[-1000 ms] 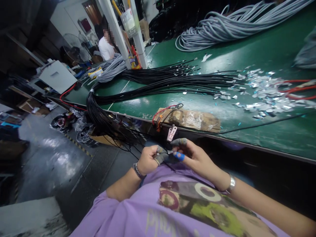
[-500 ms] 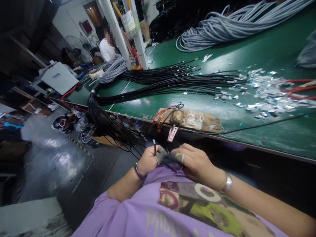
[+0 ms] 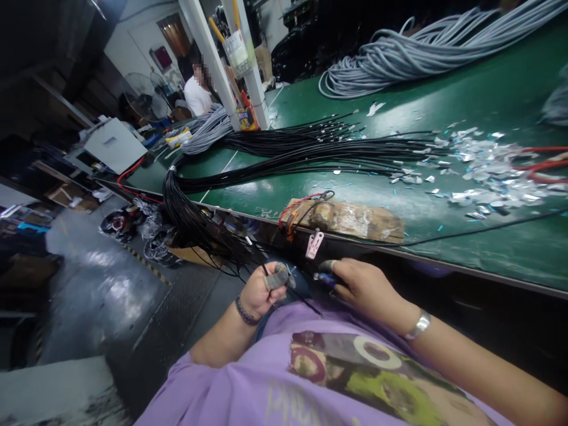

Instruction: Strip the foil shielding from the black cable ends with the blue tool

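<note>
My left hand is closed in front of my purple shirt, pinching the end of a thin black cable between taped fingertips. My right hand is a short way to the right, fingers curled around a small blue-handled tool that I cannot make out well. The black cable belongs to a large bundle of black cables that lies across the green table and hangs over its front edge at the left.
A taped cardboard block with red wires sits on the table edge just above my hands. Silver foil scraps litter the right side. Grey cable coils lie at the back. A person in a white shirt sits far off.
My hands, which were touching, have drawn apart. The left hand has lifted the cable end slightly to the left; the right hand moved right.
</note>
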{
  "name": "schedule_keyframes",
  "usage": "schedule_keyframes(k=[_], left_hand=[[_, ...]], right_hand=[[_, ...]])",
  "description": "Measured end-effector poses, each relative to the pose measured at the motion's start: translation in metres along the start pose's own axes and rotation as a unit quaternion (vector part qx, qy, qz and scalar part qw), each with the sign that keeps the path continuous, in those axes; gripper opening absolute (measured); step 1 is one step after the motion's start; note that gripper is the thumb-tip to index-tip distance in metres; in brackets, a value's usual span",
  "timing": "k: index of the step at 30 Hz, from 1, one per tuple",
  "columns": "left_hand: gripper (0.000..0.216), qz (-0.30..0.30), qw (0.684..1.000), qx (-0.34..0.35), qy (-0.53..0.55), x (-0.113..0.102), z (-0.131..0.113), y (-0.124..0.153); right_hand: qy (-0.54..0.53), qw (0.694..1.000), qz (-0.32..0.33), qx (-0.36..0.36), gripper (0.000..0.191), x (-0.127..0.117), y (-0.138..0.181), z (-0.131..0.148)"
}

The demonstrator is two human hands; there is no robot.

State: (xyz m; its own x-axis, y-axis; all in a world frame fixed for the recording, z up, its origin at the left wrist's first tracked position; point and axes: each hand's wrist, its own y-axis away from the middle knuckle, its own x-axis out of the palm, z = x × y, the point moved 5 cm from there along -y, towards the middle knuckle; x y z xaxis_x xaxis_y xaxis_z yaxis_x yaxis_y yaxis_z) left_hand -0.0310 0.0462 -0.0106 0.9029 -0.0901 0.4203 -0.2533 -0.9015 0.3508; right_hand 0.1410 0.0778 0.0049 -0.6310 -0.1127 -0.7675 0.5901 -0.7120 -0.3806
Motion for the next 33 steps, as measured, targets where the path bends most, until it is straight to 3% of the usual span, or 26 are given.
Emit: schedule_keyframes(k=[3,6,13,16,22,26,30,33], left_hand=[[0.050,-0.020,1.000,-0.003,-0.024,-0.001,0.002,0.000],[0.053,-0.036,0.998,-0.005,-0.058,0.001,0.005,-0.001],[0.056,-0.063,0.984,-0.012,-0.166,0.005,0.008,0.002],[0.053,-0.061,0.977,0.002,-0.202,0.007,0.008,0.002],[0.057,-0.021,0.976,-0.017,-0.215,0.011,0.013,-0.001],[0.059,0.022,0.977,-0.055,-0.204,0.015,0.015,-0.003],[0.059,0.026,0.983,-0.043,-0.179,0.016,0.015,-0.005],[0.059,0.031,0.984,-0.029,-0.176,0.015,0.017,-0.006]], right_hand=[[-0.099,0.993,0.035,0.053,0.016,0.005,-0.002,0.002],[-0.212,0.973,-0.006,0.085,0.015,0.000,-0.009,0.009],[-0.417,0.883,0.019,0.214,0.023,0.006,-0.015,0.012],[-0.481,0.835,0.028,0.265,0.028,0.016,-0.010,0.011],[-0.642,0.685,0.064,0.339,0.039,0.036,0.000,0.013],[-0.685,0.631,0.088,0.355,0.037,0.040,0.002,0.015],[-0.726,0.574,0.115,0.360,0.034,0.041,0.002,0.017],[-0.745,0.551,0.133,0.350,0.034,0.043,0.001,0.017]])
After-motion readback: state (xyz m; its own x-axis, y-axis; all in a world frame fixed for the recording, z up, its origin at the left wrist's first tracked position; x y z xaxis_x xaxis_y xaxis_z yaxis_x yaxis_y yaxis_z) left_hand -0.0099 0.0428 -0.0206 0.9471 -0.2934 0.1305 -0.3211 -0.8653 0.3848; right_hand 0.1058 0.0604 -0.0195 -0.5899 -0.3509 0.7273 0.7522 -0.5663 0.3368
